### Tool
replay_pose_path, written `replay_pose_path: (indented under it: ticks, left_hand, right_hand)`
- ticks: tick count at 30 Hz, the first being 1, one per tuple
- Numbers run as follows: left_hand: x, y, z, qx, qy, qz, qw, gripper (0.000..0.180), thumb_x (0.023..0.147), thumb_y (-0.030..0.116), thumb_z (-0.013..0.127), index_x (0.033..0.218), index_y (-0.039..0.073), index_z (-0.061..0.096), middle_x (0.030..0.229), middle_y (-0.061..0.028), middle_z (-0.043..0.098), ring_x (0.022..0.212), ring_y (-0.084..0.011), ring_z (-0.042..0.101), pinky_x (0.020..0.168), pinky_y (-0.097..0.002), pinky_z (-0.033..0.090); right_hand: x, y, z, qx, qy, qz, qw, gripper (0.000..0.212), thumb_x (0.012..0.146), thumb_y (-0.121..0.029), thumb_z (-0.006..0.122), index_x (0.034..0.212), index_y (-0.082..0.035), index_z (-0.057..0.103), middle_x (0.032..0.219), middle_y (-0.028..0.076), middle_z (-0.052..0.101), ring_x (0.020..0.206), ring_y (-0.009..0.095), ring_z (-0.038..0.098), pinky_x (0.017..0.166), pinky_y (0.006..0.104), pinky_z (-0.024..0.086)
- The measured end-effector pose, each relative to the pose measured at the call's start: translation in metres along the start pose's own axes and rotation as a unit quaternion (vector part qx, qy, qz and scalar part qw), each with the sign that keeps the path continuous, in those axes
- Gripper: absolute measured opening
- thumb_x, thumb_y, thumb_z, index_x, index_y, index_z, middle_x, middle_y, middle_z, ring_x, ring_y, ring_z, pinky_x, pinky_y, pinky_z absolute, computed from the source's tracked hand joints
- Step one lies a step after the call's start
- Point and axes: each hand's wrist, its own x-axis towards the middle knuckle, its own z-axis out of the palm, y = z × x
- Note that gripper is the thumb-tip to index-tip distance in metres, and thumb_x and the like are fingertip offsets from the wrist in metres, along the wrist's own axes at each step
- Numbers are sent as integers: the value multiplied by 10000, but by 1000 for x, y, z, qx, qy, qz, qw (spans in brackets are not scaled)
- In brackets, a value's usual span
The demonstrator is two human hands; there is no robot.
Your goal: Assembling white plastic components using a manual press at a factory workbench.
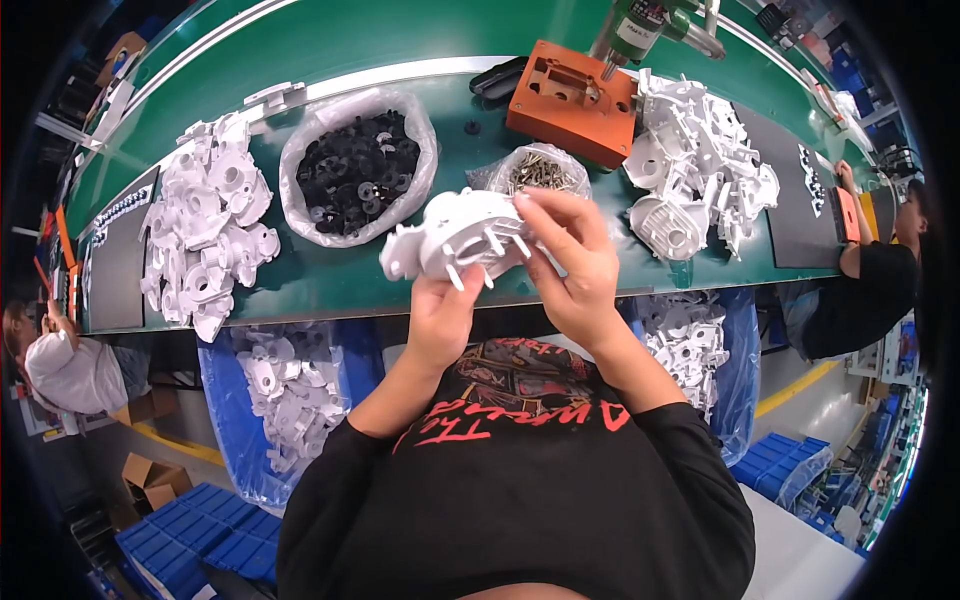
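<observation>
Grn workbench (325, 275); gray flr (815, 418) w/ yellow line (797, 388), both sides

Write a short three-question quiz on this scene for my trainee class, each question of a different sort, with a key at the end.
1. Multiple choice: What do the left hand and the right hand hold together?
a) a glass jar
b) a white plastic part
c) a pair of scissors

2. True or false: The orange block sits to the right of the bag of black parts.

3. Count: How many piles of white parts lie on the green table?

Key:
1. b
2. True
3. Two: one toward the left and one toward the right.
</observation>
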Motion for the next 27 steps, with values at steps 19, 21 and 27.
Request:
replay_pose_path:
  ticks: [19,21,27]
  left_hand:
    - [17,6,-4,265,-165,101,945,904,688,394,754,1371,-30,340,1447,-221,270,1287,-377,325,1052,-441,253]
    - [19,-1,-11,56,-189,55,979,1022,668,595,699,1386,-20,311,1453,-221,259,1318,-364,282,1063,-451,214]
    - [12,3,-6,218,-89,95,967,564,861,485,560,1205,41,508,1394,-229,368,1224,-321,428,1018,-380,302]
  right_hand:
    - [8,-9,-13,307,-84,257,912,975,626,-494,770,1342,41,380,1359,152,411,1259,236,395,1046,345,290]
    - [5,-9,-13,321,-83,261,907,981,618,-493,778,1340,40,384,1363,156,409,1260,239,396,1045,348,295]
    - [3,-13,-1,360,-48,241,900,971,616,-490,788,1330,41,399,1387,172,388,1280,245,378,1050,354,301]
